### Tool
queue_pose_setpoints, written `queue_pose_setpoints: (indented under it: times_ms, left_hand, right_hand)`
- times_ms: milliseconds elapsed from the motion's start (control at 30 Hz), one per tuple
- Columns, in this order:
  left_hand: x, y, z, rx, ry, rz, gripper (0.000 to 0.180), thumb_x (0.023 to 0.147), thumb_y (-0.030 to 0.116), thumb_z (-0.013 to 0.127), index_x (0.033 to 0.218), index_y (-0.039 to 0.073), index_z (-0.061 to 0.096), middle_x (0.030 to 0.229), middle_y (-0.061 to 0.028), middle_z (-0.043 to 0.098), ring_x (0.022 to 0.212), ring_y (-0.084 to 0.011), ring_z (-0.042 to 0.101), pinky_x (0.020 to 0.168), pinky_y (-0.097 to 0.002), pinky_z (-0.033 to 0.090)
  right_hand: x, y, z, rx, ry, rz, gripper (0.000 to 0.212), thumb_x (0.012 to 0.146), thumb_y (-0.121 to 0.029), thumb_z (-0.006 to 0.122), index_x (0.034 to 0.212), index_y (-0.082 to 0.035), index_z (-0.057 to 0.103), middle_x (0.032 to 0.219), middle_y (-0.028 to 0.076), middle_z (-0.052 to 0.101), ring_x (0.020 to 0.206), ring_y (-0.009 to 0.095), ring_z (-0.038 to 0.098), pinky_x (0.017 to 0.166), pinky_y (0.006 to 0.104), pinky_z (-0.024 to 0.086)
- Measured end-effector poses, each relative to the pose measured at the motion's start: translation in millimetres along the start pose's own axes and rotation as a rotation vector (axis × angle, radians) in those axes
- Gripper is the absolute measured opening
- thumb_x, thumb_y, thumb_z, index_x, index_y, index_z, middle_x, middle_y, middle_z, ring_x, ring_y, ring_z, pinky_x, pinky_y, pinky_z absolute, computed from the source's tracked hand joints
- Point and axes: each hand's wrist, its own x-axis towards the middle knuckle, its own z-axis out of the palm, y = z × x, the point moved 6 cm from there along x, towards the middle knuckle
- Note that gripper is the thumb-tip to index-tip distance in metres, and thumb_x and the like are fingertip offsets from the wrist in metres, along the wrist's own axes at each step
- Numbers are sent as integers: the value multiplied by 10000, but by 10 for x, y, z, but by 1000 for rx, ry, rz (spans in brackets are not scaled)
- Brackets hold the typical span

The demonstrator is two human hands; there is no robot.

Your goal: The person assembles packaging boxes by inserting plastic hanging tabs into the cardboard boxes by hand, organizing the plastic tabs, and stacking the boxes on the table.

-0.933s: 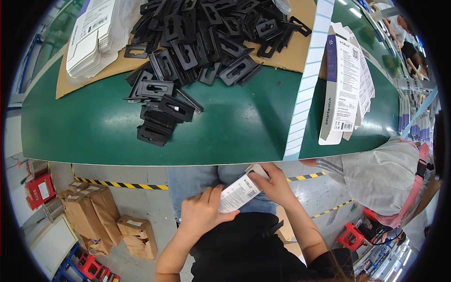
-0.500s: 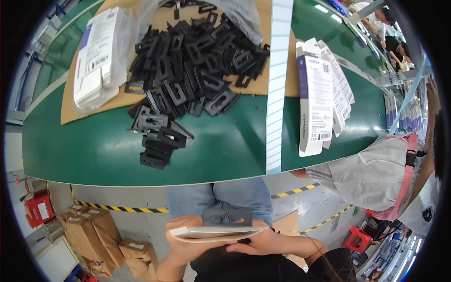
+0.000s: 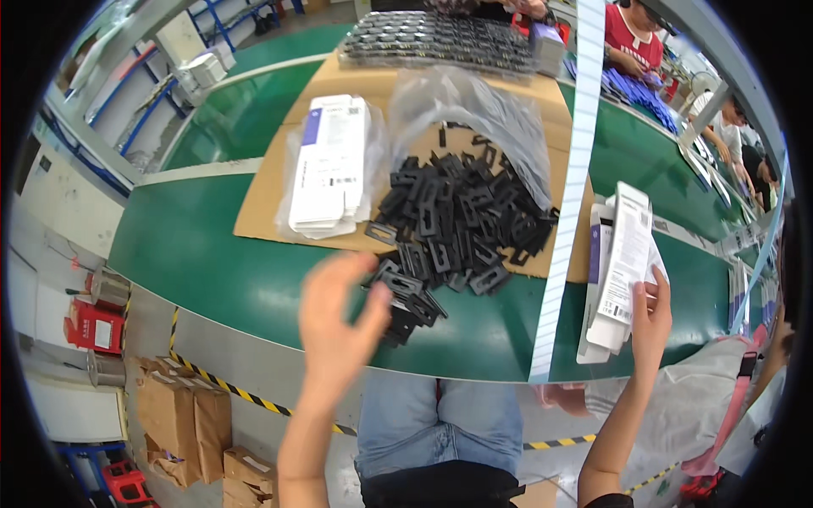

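Observation:
My left hand (image 3: 339, 317) is blurred, thumb and fingers apart, with nothing visible in it. It hovers over the table's front edge, beside a small cluster of black slotted plastic pieces (image 3: 411, 296). Behind that cluster lies a large heap of the same black pieces (image 3: 457, 203). At the right, my right hand (image 3: 652, 317) rests its outstretched fingers and thumb against the right edge of a white flat carton (image 3: 625, 262). That carton lies slightly askew on top of other white and purple cartons (image 3: 595, 334).
A stack of white cartons (image 3: 330, 169) in clear plastic lies on brown cardboard (image 3: 267, 207). A grey plastic bag (image 3: 474, 89) opens behind the heap. Black filled trays (image 3: 432, 42) stand farther back. A pale striped strip (image 3: 563, 254) crosses the green table (image 3: 212, 271). Co-workers sit at right.
My hands have parted from the carton and black piece held over my lap. The left reached toward the black pieces, the right to the carton pile. The view has shifted.

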Motion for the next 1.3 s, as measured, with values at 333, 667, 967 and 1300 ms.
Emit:
queue_pose_setpoints:
  times_ms: [333,667,967,1300]
  left_hand:
    - [1881,-975,340,631,-306,-521,978,671,634,764,1279,-100,545,1233,-250,610,1143,-332,601,912,-410,524]
    - [1919,-986,563,1015,-476,-527,1115,591,596,841,1395,-60,432,1363,-249,451,1255,-387,499,920,-432,533]
    - [1860,-1100,602,1021,-574,-479,1163,553,506,901,1440,-19,361,1331,-282,476,1175,-401,574,920,-436,536]
    - [1910,-1341,510,371,-429,-534,1096,655,639,783,1425,-26,375,1350,-298,510,1192,-380,580,930,-446,512]
  right_hand:
    - [-907,-673,254,-99,177,-464,472,910,-11,581,1372,-2,481,1343,142,497,1199,259,530,999,391,447]
    - [-1241,-414,208,-64,30,-262,465,858,0,583,1316,-24,503,1320,144,451,1178,257,535,966,395,468]
    - [-1160,-246,342,36,-45,-304,466,841,-38,643,1288,-9,514,1228,167,498,1007,254,556,853,336,489]
    - [-1179,-287,321,137,-107,-293,425,859,-45,624,1273,-27,527,1229,144,483,1035,256,577,903,355,491]
